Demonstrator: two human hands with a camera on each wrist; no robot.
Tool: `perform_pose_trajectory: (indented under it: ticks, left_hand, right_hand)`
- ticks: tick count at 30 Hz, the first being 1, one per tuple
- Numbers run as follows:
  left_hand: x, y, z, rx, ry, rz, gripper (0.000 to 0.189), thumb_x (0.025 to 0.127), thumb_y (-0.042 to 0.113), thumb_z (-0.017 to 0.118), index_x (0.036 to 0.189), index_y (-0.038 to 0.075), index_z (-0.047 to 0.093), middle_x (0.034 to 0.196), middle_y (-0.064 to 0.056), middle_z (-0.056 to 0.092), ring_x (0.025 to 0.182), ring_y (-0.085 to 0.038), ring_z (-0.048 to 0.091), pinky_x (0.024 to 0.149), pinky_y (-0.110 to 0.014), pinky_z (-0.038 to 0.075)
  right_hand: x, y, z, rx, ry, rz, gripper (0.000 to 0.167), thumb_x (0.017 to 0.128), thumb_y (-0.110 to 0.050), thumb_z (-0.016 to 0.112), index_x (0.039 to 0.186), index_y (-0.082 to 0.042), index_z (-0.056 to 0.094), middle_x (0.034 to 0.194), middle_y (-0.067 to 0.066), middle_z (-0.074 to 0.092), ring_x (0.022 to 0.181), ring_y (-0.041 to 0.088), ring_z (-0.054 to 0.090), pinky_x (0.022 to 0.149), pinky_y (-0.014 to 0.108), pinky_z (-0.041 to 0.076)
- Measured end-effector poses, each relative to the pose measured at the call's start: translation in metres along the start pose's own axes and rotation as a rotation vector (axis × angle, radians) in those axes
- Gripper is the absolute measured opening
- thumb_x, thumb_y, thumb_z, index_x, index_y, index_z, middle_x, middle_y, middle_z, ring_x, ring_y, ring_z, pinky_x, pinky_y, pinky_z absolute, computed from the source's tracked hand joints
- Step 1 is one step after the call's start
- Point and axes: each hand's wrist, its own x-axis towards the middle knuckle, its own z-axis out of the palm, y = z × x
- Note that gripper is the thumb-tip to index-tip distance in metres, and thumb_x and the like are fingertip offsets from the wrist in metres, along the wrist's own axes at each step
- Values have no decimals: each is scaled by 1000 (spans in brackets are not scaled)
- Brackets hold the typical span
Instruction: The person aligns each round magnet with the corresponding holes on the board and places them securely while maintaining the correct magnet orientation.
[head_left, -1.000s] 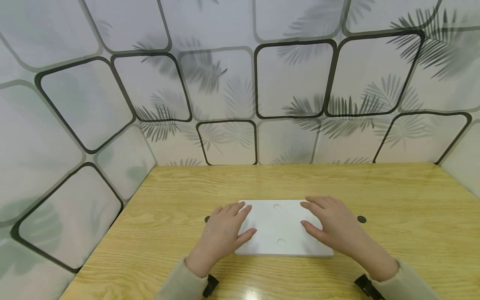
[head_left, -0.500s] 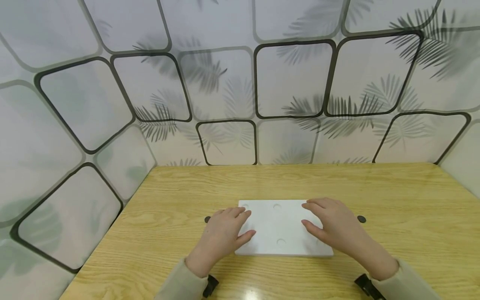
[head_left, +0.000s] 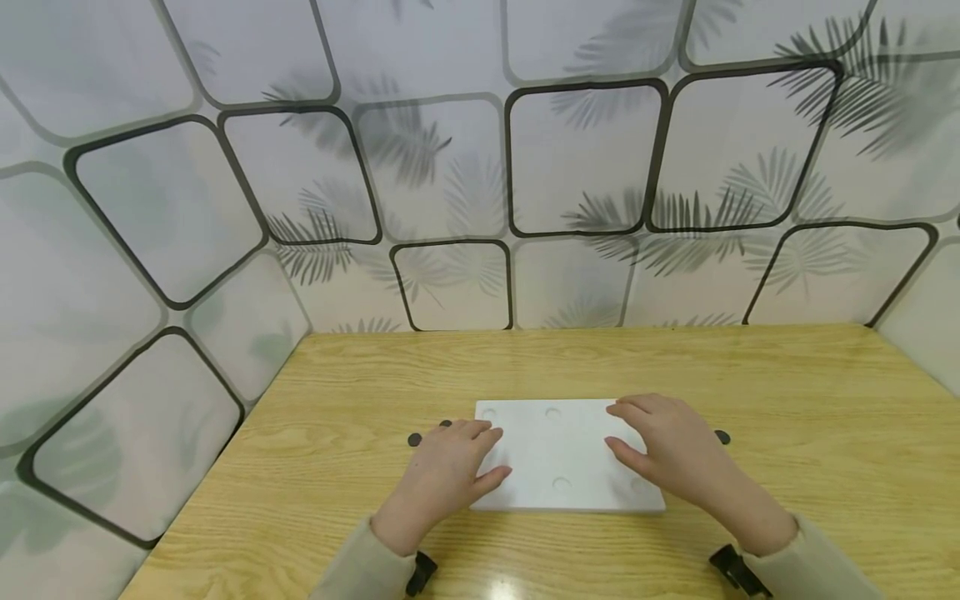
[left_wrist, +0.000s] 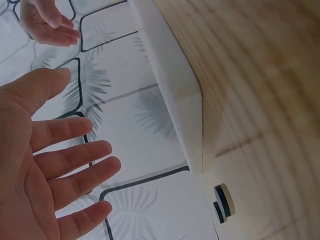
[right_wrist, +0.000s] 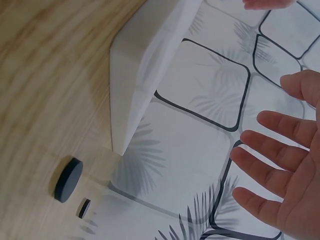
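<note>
A white rectangular board (head_left: 558, 450) with several shallow round recesses lies flat on the table. My left hand (head_left: 448, 468) hovers over its left end, palm down, fingers spread and holding nothing. Over the right end, my right hand (head_left: 666, 448) hovers in the same way, with nothing in it. Both wrist views show a gap between the palm and the board (left_wrist: 172, 87). Two dark round discs (head_left: 415, 439) lie left of the board, one partly hidden by my left hand. Two more discs (right_wrist: 68, 180) are on the right side; the head view shows just one.
The wooden table (head_left: 360, 375) runs back to a wall covering (head_left: 450, 183) patterned with rounded frames and grey leaves. A similar covering stands along the left side. Black straps (head_left: 422, 573) sit at both wrists.
My left hand has drawn back slightly toward me, uncovering a recess in the board's far left corner and a second disc. My right hand has shifted very slightly to the right.
</note>
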Motion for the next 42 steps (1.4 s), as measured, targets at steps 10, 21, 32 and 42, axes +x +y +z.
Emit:
perform_pose_trajectory:
  ticks: [10, 21, 32, 42]
  left_hand:
    - [0, 0, 2, 8, -9, 19, 41, 81, 44, 58, 105, 11, 64, 103, -2, 61, 91, -17, 58, 70, -31, 48]
    - [0, 0, 3, -5, -53, 33, 41, 80, 44, 60, 104, 12, 64, 101, -1, 61, 89, -16, 58, 71, -30, 47]
    - [0, 1, 3, -19, -108, 49, 41, 79, 44, 61, 104, 12, 64, 102, -2, 61, 92, -16, 57, 75, -30, 46]
    - [0, 2, 2, -29, -190, 40, 42, 80, 45, 60, 106, 13, 63, 106, -1, 60, 95, -16, 56, 77, -31, 45]
  right_hand:
    - [0, 3, 0, -12, -50, 43, 30, 70, -20, 72, 93, -3, 64, 88, 8, 63, 78, 25, 60, 66, 39, 48]
    - [-1, 6, 0, -22, -47, 54, 29, 70, -20, 72, 92, -3, 64, 87, 8, 63, 77, 25, 60, 64, 38, 48]
    - [-3, 10, -1, -29, -75, 116, 30, 71, -21, 71, 93, -2, 64, 89, 11, 64, 79, 27, 60, 67, 41, 47]
    - [-7, 17, -1, -26, -76, 128, 32, 71, -20, 71, 95, -1, 64, 90, 11, 64, 80, 29, 60, 66, 42, 47]
